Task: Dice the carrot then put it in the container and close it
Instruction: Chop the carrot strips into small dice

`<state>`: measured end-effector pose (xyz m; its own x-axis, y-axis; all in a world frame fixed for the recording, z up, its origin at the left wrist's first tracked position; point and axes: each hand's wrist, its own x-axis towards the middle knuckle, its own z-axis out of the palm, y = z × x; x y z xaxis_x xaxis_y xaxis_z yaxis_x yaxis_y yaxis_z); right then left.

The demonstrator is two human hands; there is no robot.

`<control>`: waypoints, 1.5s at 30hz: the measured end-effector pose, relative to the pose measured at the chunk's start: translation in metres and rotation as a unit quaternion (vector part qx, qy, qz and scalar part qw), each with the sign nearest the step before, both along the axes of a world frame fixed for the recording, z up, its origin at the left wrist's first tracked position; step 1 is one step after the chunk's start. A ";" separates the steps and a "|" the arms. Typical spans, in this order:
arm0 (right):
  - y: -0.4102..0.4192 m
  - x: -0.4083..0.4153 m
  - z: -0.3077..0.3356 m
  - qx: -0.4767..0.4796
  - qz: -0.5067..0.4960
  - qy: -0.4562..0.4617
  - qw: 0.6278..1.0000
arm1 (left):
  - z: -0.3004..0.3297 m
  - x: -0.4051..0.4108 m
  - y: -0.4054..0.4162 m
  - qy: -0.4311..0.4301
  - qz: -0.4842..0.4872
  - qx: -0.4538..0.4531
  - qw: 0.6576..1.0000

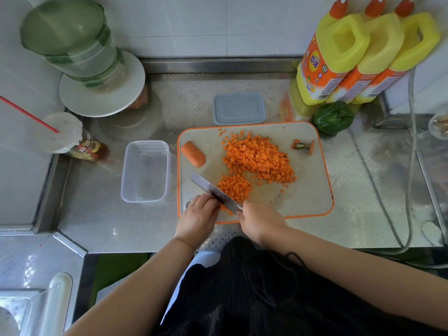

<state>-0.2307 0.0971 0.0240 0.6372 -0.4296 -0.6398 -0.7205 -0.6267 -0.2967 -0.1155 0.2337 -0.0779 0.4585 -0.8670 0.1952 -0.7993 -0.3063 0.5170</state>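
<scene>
A big heap of diced carrot [259, 160] lies on the orange-rimmed cutting board [308, 190], with a smaller heap [234, 187] beside the knife blade [211, 189]. An uncut carrot chunk [193, 154] rests at the board's left edge, and the carrot top [303, 146] at its right. My right hand [259, 220] is closed on the knife handle at the board's front edge. My left hand [200, 215] presses a few carrot pieces against the blade's left side; they are mostly hidden. An empty clear container [145, 170] sits left of the board. Its grey lid [238, 109] lies behind the board.
Three yellow bottles [358, 59] and a green pepper [334, 117] stand at the back right. A plate with a green-lidded jar [72, 42] and a cup with a red straw [63, 132] are at the back left. Cables trail on the right.
</scene>
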 end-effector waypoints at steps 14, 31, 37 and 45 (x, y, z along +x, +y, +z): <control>0.004 0.014 -0.013 0.017 -0.023 0.003 1.000 | 0.003 0.000 -0.002 -0.021 -0.003 -0.012 1.000; 0.006 0.001 -0.002 -0.005 0.038 0.017 0.999 | 0.007 0.002 0.003 -0.022 0.032 0.052 0.998; 0.008 0.010 -0.008 0.000 0.037 -0.007 0.999 | 0.006 0.002 0.003 -0.003 0.045 0.090 0.995; -0.009 0.011 -0.010 0.032 -0.019 -0.032 0.999 | 0.014 -0.001 0.013 -0.002 0.073 0.040 0.997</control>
